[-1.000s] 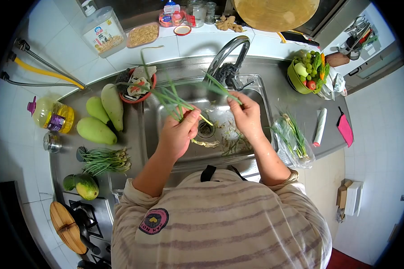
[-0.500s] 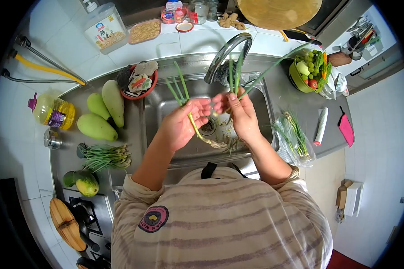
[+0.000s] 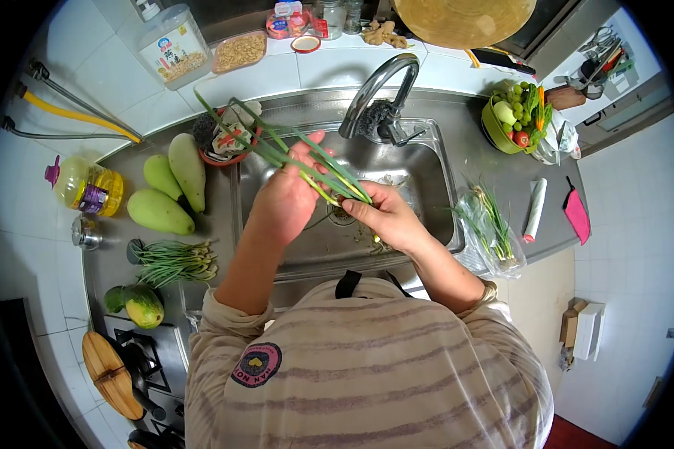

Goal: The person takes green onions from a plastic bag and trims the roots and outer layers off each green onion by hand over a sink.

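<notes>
Several green onions [image 3: 318, 172] slant above the sink, leaves up to the left and pale lower ends to the right. My right hand [image 3: 389, 215] pinches them near the lower ends between thumb and fingers. Farther up the stalks, my left hand [image 3: 288, 198] holds them, its fingers loosely curled around the leaves. The steel sink [image 3: 277, 258] below has peelings and root scraps around its drain. On the left counter lies a bunch of green onions [image 3: 176, 262]. More green onions [image 3: 490, 224] rest on a clear plastic bag to the right.
A faucet [image 3: 374, 90] arches over the sink's back edge. To the left stand pale green gourds [image 3: 161, 211], an oil bottle [image 3: 90, 187] and a red bowl [image 3: 225, 157]. At right are a green basket of produce [image 3: 502, 138], a white roll [image 3: 535, 209] and a pink cloth [image 3: 576, 215].
The green onions that were split between both hands are now together in one slanting bundle. Their leaves have swung to the left, over the red bowl. My right hand has moved slightly down and left.
</notes>
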### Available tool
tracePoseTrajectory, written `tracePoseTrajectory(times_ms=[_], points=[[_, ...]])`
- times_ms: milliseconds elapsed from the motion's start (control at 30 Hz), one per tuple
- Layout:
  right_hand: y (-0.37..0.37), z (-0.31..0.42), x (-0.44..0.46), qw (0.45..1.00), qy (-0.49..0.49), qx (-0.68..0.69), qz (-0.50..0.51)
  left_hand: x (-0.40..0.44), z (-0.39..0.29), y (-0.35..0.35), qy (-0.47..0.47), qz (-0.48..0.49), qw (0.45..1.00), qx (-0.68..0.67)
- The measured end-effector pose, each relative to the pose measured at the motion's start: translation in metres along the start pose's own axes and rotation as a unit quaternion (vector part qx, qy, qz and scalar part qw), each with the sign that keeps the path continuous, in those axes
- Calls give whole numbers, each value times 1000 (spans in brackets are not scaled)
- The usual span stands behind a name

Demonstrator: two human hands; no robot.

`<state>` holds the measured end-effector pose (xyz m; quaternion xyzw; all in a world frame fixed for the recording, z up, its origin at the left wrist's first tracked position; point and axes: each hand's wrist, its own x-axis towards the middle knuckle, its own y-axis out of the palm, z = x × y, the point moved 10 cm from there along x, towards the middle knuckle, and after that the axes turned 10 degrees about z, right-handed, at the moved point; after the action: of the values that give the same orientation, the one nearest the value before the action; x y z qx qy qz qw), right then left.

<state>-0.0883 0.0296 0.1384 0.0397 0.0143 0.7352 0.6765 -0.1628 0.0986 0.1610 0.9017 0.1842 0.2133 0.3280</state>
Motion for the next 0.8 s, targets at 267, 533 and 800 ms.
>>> tracePoseTrajectory(times_ms=[267, 533, 800], points=[[-3, -6, 0, 994, 54, -90, 0, -4, -11, -1, 1, -39, 996, 76], [0, -18, 5, 994, 30, -101, 14, -5, 1, 10, -25, -31, 999, 32], [-14, -5, 1, 997, -28, -53, -41, -18, 5, -26, -23, -114, 986, 116]])
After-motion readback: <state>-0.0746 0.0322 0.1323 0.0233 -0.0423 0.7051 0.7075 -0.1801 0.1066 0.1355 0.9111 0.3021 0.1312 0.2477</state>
